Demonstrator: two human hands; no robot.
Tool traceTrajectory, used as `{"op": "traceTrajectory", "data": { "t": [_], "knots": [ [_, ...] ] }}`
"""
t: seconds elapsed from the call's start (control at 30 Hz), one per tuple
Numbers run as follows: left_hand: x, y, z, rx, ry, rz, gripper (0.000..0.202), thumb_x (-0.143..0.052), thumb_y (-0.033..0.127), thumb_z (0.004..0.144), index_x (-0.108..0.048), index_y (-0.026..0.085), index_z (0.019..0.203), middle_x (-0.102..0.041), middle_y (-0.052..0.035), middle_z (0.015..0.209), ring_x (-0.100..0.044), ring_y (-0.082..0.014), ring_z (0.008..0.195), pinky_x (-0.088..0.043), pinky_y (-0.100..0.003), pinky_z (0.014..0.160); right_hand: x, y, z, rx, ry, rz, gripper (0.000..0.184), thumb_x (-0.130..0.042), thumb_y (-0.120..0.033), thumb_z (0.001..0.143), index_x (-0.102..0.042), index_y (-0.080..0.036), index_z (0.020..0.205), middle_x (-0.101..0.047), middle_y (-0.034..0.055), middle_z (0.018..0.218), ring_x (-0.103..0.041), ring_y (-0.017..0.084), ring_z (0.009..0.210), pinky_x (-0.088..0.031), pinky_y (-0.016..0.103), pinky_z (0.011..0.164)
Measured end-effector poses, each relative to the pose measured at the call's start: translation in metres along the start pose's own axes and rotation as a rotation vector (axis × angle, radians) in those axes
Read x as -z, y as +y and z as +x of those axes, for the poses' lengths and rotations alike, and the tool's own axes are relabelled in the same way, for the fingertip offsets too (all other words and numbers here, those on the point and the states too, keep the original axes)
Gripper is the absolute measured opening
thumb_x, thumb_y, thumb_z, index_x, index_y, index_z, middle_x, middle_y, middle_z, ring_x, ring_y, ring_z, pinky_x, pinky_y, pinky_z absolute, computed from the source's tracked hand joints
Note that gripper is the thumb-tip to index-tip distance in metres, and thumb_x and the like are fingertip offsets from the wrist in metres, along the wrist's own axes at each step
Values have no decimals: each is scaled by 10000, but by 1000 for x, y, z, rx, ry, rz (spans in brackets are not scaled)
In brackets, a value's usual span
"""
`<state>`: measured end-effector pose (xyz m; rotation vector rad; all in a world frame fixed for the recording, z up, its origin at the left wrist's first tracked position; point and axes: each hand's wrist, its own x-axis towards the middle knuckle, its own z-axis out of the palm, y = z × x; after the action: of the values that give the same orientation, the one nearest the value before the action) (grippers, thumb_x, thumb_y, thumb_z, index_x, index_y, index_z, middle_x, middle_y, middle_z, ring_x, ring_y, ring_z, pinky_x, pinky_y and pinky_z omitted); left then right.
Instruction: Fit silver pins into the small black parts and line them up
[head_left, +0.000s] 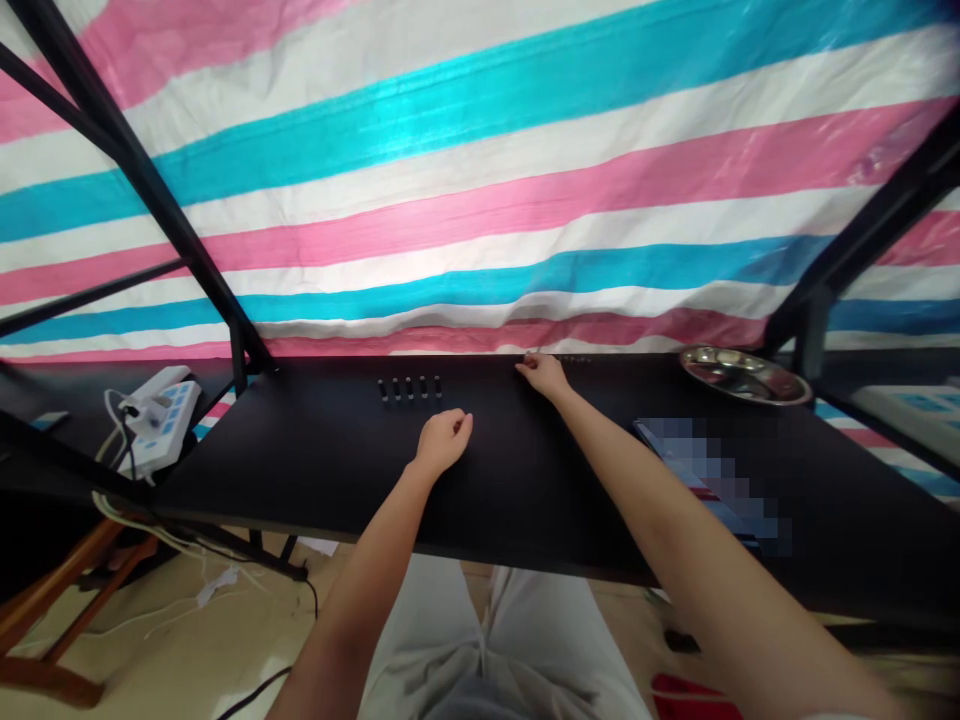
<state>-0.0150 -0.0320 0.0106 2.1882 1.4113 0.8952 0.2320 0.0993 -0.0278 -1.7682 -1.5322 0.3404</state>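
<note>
head: 5 cylinders [409,388] beyond left hand [444,441]

Tabletop [300,460] smooth w/ matt finish, tray [739,378] shiny mtl, sheet [450,205] glossy plstc w/ creases.

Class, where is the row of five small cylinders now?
In the head view, the row of five cylinders is left of centre on the black table, just beyond the left hand.

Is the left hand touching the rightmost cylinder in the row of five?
Apart: the head view shows a narrow strip of dark tabletop between the left hand and the rightmost cylinder.
</note>
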Motion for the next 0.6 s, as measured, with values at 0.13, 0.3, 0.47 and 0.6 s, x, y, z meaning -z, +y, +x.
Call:
{"op": "traceTrajectory", "data": {
  "t": [0.13,0.3,0.47,0.6],
  "knots": [
    [0,1,-1,-5,-9,6,359,-370,367,845,-397,171,545,-389,35,520,-327,-88,496,-234,-234,525,3,1,0,-4,-34,-57,101,-599,-248,724,-604,-148,735,-635,53,722,-557,143,652,-425,250,658],
    [1,2,-1,-7,-12,1,358,-373,368,843,-402,171,546,-397,32,516,-333,-90,495,-230,-233,522,10,1,1,10,-127,-97,52,-585,-162,728,-613,-140,765,-641,59,759,-560,131,675,-436,251,702],
    [0,2,-1,-13,-4,-5,353,-378,356,842,-407,173,542,-404,30,518,-344,-93,497,-241,-236,527,10,3,4,-20,-153,-54,55,-592,-114,691,-612,-141,735,-627,46,704,-560,133,651,-450,268,702],
    [0,1,-1,-9,-5,-3,356,-374,359,845,-423,175,545,-410,27,520,-354,-98,500,-243,-238,528,8,4,6,-56,-146,-15,64,-583,-91,676,-609,-148,695,-598,28,622,-564,142,623,-461,277,681]
  ]
}}
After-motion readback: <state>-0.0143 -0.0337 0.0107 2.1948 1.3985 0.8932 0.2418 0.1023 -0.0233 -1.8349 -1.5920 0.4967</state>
